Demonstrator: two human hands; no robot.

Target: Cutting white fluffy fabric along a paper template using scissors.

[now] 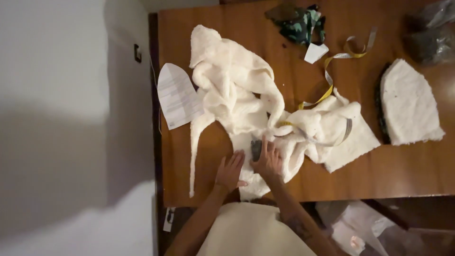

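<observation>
Brown and glossy, your wooden bench [403, 170] fills most of the view, catching warm light along its right side, with a pale wall [52, 118] to its left crossed by a broad soft shadow. Your 2 hands sit at the near edge. Your left hand [231, 169] lies flat with fingers spread, pressing on the bench and the edge of the cream fleece fabric [232, 85]; it grips nothing. Your right hand [268, 160] rests just beside it on the same fabric, fingers bent around a small dark object [256, 149], too small to identify; whether you truly pinch it or merely touch it, you cannot tell.

That fleece sprawls crumpled from the far left of the bench down to your hands, with 1 thin strip trailing toward the near edge. A white paper pattern piece [176, 96], pointed at its top, lies just left of it, overhanging the bench edge. A yellow measuring tape [332, 71] snakes from the far side into the folds. To the right, a cut fleece panel [410, 104] with a curved edge lies on a darker layer, well apart from your hands. At the far edge sit a green patterned cloth [298, 23], a small white paper scrap [315, 52] and a clear plastic bag [433, 33].
</observation>
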